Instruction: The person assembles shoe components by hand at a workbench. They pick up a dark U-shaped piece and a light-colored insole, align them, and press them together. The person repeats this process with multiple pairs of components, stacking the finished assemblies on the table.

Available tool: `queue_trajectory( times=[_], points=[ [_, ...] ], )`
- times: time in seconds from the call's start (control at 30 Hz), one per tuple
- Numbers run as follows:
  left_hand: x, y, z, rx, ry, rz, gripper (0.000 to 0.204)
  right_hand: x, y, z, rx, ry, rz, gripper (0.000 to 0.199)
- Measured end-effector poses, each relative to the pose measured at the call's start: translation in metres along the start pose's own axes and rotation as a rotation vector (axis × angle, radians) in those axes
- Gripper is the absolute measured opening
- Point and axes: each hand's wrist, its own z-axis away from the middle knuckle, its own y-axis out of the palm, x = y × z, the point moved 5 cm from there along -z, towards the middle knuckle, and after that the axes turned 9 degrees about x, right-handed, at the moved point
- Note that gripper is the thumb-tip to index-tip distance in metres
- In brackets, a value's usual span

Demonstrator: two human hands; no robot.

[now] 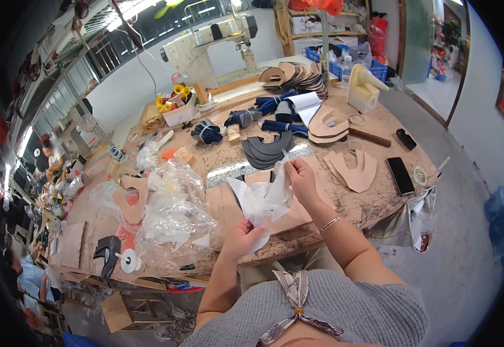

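Between my hands hangs a thin, white, translucent sheet material [262,196], crumpled and in pointed pieces; I cannot tell if it is one piece or several. My left hand [243,238] pinches its lower part near the table's front edge. Higher up and further right, my right hand [301,178] grips its upper corner, fingers closed. Below the sheet lies a brown flat board [292,211], partly covered by it. Just behind are a shiny metal plate [220,175] and a stack of dark grey curved pieces [267,151].
Clear crumpled plastic [174,214] covers the table's left part. Tan cut-out pieces [361,170], a hammer [369,137] and a black phone [401,176] lie to the right. A glue bottle [363,92], dark-blue bundles [207,133] and a sewing machine [205,49] stand behind.
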Motion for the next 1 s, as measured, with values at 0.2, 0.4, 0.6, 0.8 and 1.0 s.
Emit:
queue_trajectory(
  times=[0.2,0.4,0.6,0.8,1.0],
  points=[
    [-0.002,0.010,-0.004,0.024,0.008,-0.043,0.036,0.007,-0.014,-0.005,-0.034,-0.050,0.112,0.016],
    [0.004,-0.003,-0.005,0.048,-0.056,-0.038,0.041,0.010,-0.006,-0.013,0.015,-0.100,0.095,0.013],
    [0.007,-0.015,-0.012,0.033,0.081,0.126,0.040,0.018,0.010,-0.004,0.282,-0.059,-0.132,0.012],
    [-0.011,-0.032,-0.033,-0.293,0.282,0.324,0.035,0.031,0.034,0.041,0.669,-0.304,0.194,0.009],
    [-0.014,-0.029,-0.031,-0.400,0.402,0.273,0.033,0.050,0.033,0.056,0.541,-0.623,0.469,0.022]
  ],
)
